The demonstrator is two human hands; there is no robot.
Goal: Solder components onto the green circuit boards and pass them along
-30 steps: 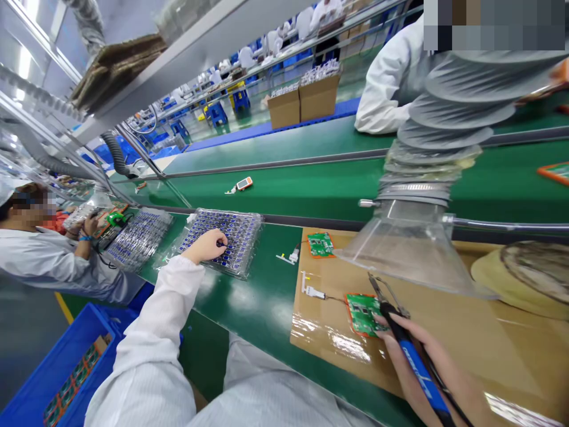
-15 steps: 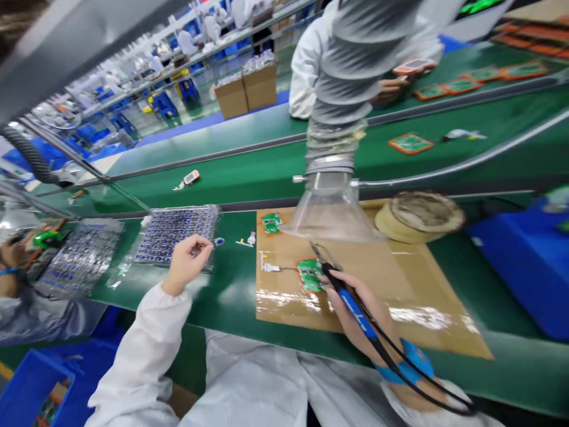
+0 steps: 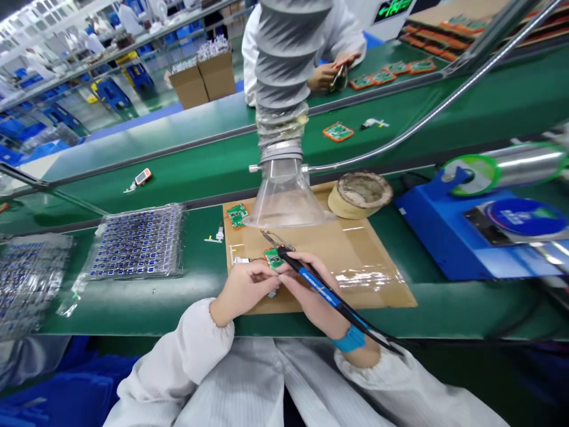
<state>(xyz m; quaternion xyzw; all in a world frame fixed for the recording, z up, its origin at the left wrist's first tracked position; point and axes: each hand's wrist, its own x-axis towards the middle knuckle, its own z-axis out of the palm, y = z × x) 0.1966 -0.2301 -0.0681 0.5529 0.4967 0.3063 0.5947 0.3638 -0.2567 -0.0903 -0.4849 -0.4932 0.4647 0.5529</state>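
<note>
My right hand is closed round a blue-and-black soldering iron, its tip pointing up and to the left. My left hand meets the right fingertips, its thumb and finger pinched together. A small pale bit shows below the pinch, too little to name. Just beyond the fingers lies a green circuit board with an orange edge, partly covered by the hands. A white connector on a thin wire sits to its left. Another circuit board lies farther back on the brown cardboard sheet.
A clear fume hood hangs over the cardboard. Behind it stands a round, stained pot. To the right is a blue solder-feeding unit with a reel. A plastic tray of small blue-marked parts lies left. A co-worker's hands work across the bench.
My left hand has moved right from the parts tray to join my right hand at the board. The soldering iron stays in my right hand. The view has turned rightward.
</note>
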